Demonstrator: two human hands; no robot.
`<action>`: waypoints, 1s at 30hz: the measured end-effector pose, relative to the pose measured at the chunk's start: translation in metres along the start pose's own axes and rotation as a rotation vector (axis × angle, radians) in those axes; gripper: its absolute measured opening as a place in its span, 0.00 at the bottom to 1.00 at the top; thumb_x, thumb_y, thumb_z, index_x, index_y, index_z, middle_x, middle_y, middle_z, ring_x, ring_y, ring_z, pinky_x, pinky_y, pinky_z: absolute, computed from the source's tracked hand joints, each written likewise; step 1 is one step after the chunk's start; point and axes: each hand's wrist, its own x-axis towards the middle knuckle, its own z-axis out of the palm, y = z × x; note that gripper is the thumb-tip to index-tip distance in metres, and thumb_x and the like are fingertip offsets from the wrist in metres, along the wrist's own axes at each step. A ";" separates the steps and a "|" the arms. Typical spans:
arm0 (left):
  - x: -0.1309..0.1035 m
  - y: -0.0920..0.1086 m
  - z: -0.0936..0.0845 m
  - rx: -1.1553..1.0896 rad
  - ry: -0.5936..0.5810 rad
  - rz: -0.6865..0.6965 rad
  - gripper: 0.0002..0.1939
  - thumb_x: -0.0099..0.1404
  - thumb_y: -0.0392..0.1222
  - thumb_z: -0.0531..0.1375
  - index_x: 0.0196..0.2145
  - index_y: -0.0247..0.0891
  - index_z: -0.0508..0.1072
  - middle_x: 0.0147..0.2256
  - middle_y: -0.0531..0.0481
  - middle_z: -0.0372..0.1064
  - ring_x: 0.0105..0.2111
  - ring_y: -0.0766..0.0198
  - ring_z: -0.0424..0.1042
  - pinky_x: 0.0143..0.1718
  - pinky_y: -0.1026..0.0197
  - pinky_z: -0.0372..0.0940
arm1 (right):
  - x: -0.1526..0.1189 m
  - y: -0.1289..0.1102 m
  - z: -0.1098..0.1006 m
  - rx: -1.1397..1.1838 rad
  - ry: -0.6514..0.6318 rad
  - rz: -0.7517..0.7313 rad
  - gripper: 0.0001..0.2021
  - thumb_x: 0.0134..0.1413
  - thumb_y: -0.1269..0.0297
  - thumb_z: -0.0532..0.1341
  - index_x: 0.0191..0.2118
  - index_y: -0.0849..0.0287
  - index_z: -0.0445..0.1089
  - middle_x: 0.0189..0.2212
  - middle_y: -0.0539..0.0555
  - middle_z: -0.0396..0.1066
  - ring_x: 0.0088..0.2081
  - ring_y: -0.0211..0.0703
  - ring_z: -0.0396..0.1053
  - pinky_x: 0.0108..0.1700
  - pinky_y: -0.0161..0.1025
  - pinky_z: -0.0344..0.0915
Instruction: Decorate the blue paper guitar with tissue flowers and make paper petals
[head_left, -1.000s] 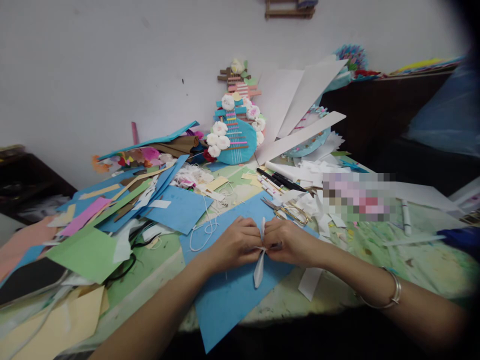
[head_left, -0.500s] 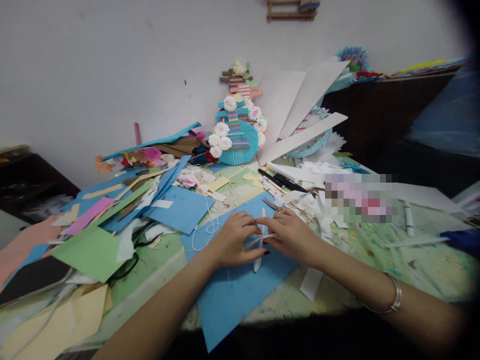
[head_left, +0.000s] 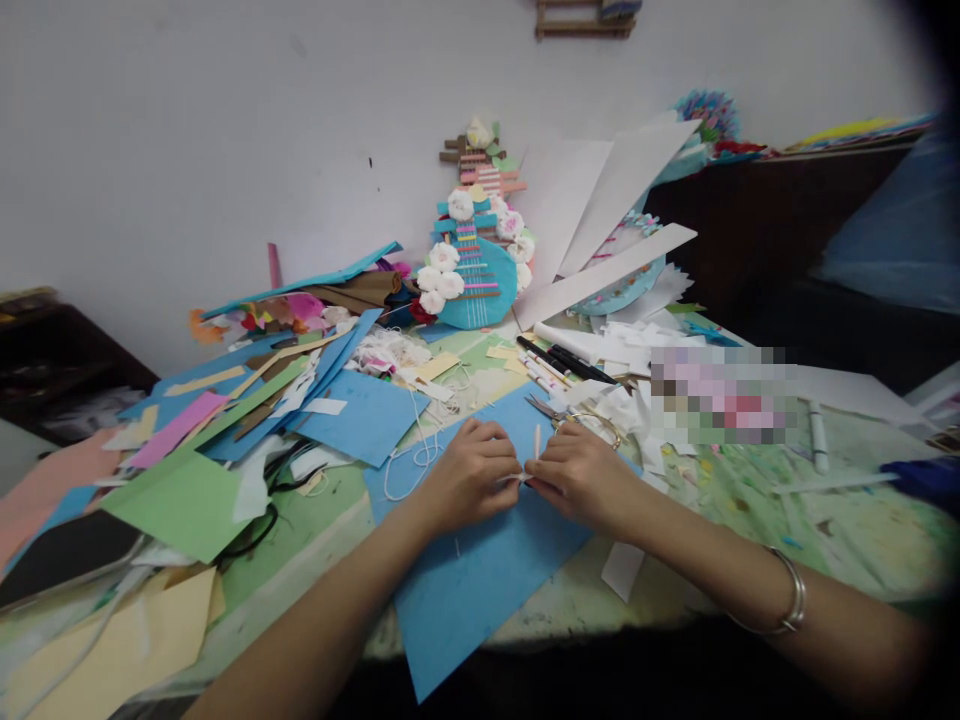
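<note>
Over a large blue sheet (head_left: 480, 590), my left hand (head_left: 472, 480) and my right hand (head_left: 581, 475) meet fingertip to fingertip. Both are closed in a pinch on a small white strip piece (head_left: 537, 440), whose narrow end sticks up between them; its middle is mostly hidden by my fingers. White string (head_left: 409, 465) lies loosely on the sheet left of my left hand. Scissors (head_left: 546, 408) with gold handles rest just behind my right hand.
Black pens (head_left: 577, 364) and white paper scraps (head_left: 637, 420) lie behind and to the right. Coloured papers (head_left: 360, 415) are piled on the left. At the back stands a blue paper guitar shape (head_left: 487, 285) with white flowers. A white marker (head_left: 817, 438) is at the right.
My fingers have closed in tighter and my hands have come together. The white piece, spread out above and below my fingers before, now shows mainly its upper end, slightly further right.
</note>
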 end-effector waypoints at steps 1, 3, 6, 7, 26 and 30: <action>0.000 0.000 -0.001 -0.014 -0.016 -0.012 0.06 0.59 0.33 0.56 0.26 0.36 0.71 0.27 0.51 0.70 0.36 0.62 0.66 0.39 0.56 0.54 | 0.000 0.000 0.000 0.002 0.001 0.000 0.12 0.58 0.68 0.55 0.25 0.60 0.70 0.18 0.50 0.68 0.23 0.37 0.63 0.33 0.39 0.50; 0.000 -0.002 -0.002 -0.054 -0.060 -0.052 0.06 0.60 0.34 0.56 0.28 0.36 0.72 0.29 0.50 0.71 0.36 0.62 0.66 0.40 0.56 0.55 | 0.000 0.002 0.000 0.014 0.001 0.023 0.11 0.60 0.67 0.54 0.28 0.60 0.70 0.20 0.51 0.70 0.25 0.38 0.65 0.34 0.38 0.52; -0.001 -0.003 -0.007 -0.154 -0.127 -0.096 0.07 0.62 0.41 0.57 0.35 0.37 0.73 0.35 0.47 0.71 0.39 0.60 0.66 0.42 0.56 0.57 | -0.001 0.005 -0.001 0.054 0.009 0.110 0.05 0.59 0.69 0.55 0.36 0.60 0.68 0.25 0.52 0.72 0.29 0.39 0.68 0.36 0.38 0.55; -0.001 -0.004 -0.008 -0.194 -0.145 -0.095 0.09 0.62 0.42 0.57 0.38 0.37 0.73 0.38 0.46 0.71 0.40 0.60 0.66 0.43 0.55 0.58 | -0.001 0.006 -0.002 0.071 0.010 0.143 0.04 0.59 0.71 0.55 0.38 0.60 0.66 0.26 0.52 0.73 0.30 0.40 0.68 0.37 0.38 0.56; -0.003 0.000 0.000 -0.194 -0.006 -0.134 0.07 0.56 0.36 0.59 0.35 0.36 0.71 0.36 0.46 0.69 0.39 0.59 0.66 0.43 0.55 0.61 | -0.001 -0.001 -0.012 0.342 -0.083 0.262 0.04 0.56 0.73 0.54 0.35 0.59 0.64 0.28 0.52 0.70 0.32 0.40 0.66 0.35 0.35 0.59; -0.004 -0.002 0.004 -0.052 0.092 -0.103 0.04 0.59 0.38 0.58 0.32 0.38 0.72 0.40 0.43 0.67 0.42 0.58 0.65 0.44 0.53 0.61 | 0.002 -0.007 -0.015 0.446 -0.100 0.270 0.03 0.56 0.68 0.56 0.36 0.59 0.65 0.29 0.52 0.71 0.32 0.40 0.68 0.35 0.35 0.59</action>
